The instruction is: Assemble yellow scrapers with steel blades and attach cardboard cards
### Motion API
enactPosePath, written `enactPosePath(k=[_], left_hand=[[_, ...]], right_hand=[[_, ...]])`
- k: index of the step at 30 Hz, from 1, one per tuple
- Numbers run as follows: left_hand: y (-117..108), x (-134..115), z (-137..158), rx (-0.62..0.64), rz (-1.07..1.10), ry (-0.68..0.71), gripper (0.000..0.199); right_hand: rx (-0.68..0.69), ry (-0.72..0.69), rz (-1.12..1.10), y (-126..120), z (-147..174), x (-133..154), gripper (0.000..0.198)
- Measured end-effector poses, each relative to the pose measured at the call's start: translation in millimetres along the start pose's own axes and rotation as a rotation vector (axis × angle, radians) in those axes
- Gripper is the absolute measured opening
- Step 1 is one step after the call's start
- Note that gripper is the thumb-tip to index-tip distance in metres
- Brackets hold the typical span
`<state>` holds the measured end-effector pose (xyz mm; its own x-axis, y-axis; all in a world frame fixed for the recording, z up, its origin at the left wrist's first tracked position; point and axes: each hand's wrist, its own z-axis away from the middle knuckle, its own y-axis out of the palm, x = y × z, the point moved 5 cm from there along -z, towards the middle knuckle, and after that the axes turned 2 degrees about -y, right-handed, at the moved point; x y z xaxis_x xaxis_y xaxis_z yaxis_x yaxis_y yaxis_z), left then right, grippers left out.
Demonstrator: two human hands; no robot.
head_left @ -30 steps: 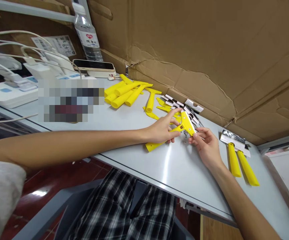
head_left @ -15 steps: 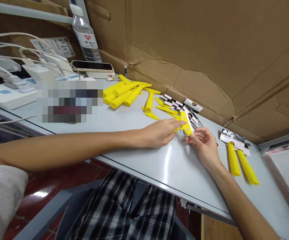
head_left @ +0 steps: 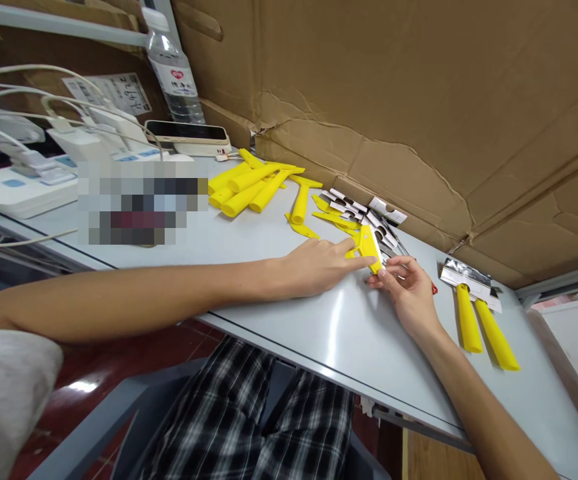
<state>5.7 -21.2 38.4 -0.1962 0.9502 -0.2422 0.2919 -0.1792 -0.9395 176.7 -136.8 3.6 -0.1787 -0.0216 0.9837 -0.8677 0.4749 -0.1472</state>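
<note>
My left hand (head_left: 313, 268) is closed around the handle side of a yellow scraper (head_left: 367, 244), its index finger stretched across the flat head. A white strip runs along the head's right edge. At the lower corner of that head, my right hand (head_left: 411, 293) pinches with thumb and fingers. Most of the scraper's handle is hidden by my left hand. Just behind the hands lie loose yellow head pieces (head_left: 336, 219) and white cardboard sleeves (head_left: 351, 205), partly overlapping.
Several yellow scraper handles (head_left: 249, 181) are heaped at left centre. Two yellow scrapers with white-covered heads (head_left: 469, 320) lie at right. A water bottle (head_left: 173, 73), a phone (head_left: 186, 131) and a power strip (head_left: 23, 190) with cables stand at back left. Cardboard (head_left: 393, 87) walls the back.
My left index finger has slid from the upper part of the scraper head down toward its lower end. My right hand keeps its pinch at the corner.
</note>
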Motion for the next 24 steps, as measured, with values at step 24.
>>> enactPosePath(k=[24], left_hand=[[26.5, 33.1, -22.9, 0.237, 1.656, -0.296, 0.072]], right_hand=[[0.281, -0.388, 0.85, 5.3, 5.2, 11.5, 0.018]])
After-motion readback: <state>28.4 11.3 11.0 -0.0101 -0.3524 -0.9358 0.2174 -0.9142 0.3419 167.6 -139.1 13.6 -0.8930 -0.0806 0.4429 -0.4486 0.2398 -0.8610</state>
